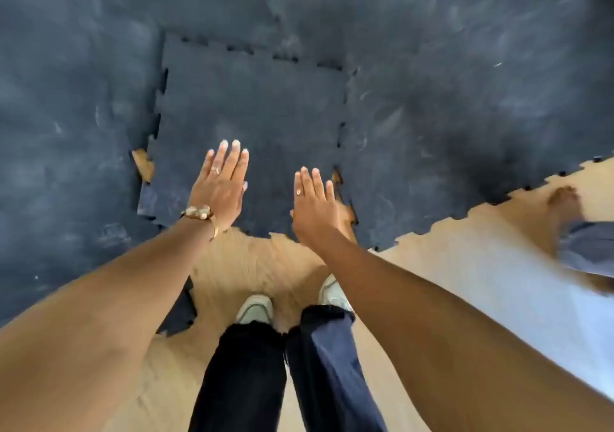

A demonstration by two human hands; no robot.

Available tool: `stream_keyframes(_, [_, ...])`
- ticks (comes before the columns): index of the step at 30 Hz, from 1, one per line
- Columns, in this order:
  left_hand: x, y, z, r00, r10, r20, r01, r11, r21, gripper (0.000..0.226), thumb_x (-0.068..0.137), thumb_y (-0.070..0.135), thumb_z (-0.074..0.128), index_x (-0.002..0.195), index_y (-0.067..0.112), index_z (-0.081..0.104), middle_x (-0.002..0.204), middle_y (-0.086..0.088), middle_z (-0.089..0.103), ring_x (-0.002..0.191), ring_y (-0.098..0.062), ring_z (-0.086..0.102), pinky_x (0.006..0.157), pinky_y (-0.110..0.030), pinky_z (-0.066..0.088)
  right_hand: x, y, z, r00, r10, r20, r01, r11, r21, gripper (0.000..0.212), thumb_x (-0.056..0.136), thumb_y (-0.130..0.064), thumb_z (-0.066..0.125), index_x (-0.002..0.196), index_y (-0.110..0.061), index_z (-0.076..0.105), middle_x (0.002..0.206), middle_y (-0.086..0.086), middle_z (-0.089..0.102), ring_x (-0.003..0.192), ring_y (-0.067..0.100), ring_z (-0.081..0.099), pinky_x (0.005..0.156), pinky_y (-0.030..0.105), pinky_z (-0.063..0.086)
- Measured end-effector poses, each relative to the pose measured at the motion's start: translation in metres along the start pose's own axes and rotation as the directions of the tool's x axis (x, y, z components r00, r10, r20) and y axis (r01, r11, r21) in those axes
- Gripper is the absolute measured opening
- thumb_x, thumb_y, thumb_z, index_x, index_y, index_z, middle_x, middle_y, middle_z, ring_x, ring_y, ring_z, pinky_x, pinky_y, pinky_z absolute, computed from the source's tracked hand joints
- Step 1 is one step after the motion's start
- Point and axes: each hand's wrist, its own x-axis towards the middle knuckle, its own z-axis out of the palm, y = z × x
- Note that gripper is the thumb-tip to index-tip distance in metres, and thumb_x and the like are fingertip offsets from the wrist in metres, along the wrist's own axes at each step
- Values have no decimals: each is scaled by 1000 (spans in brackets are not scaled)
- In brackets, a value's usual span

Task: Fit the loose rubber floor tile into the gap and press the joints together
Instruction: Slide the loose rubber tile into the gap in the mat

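Note:
A loose black rubber tile [252, 112] with jigsaw edges lies in the gap of the black rubber floor [83, 116]. It sits slightly skewed, with wood showing at its near left corner [143, 165] and near right corner [337, 179]. Dark slits run along its far, left and right joints. My left hand [221, 187] is flat with fingers together over the tile's near left part. My right hand [314, 205] is flat over the near right edge. Neither hand holds anything; whether the palms touch the tile I cannot tell.
Bare wooden floor [252, 262] lies under my white shoes [255, 308] and runs off to the right. The laid mat's jigsaw border [465, 222] crosses diagonally at right. Another person's bare foot [564, 205] and trouser leg stand at the right edge.

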Motion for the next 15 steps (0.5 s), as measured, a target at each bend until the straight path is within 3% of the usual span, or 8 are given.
stream_keyframes(2, [24,-8,47,992,-16,127,12,999,31,77,92,11,54,154,15,9,161,-12,1,147,-37,-2,119,-52,7,43,-10,34,992,93,87,-92,996,-15,104,95,-32,67,156,-1,-12,166,11,-12,153,32,-12,124,51,6])
stream_keyframes(4, [50,-16,87,976,-29,218,28,1000,9,85,91,18,60,154,26,4,161,-8,-7,146,-39,-6,114,-63,11,85,-5,66,978,161,133,-155,986,-54,125,83,-36,80,154,-1,-17,165,12,-20,152,34,-17,123,53,5])
stream_keyframes(7, [72,-28,137,900,-126,418,171,983,-71,125,69,34,84,149,43,-11,157,-1,-26,142,-48,-13,104,-74,17,123,1,114,983,166,83,-140,957,-255,126,84,-38,79,154,-5,-21,163,10,-26,151,36,-20,121,57,0])
stream_keyframes(9, [73,-30,156,866,-158,475,237,965,-111,147,54,21,93,144,49,-19,152,1,-37,140,-51,-16,101,-76,21,133,2,136,991,134,15,-122,937,-328,127,83,-37,80,154,-6,-20,164,8,-25,152,36,-17,120,60,-1])
stream_keyframes(12, [80,-29,176,874,-160,459,254,956,-149,155,49,10,94,141,50,-24,149,0,-43,138,-52,-20,98,-78,21,144,6,154,988,147,-40,-152,946,-288,138,74,-29,88,154,-7,-21,164,7,-25,153,34,-14,119,63,2])
stream_keyframes(15, [76,-26,173,863,-165,477,269,950,-157,157,49,9,94,141,47,-28,147,-3,-45,136,-55,-22,97,-79,20,141,13,142,992,104,69,-81,958,-273,159,57,-45,94,152,-6,-27,162,7,-30,152,32,-18,120,62,5])
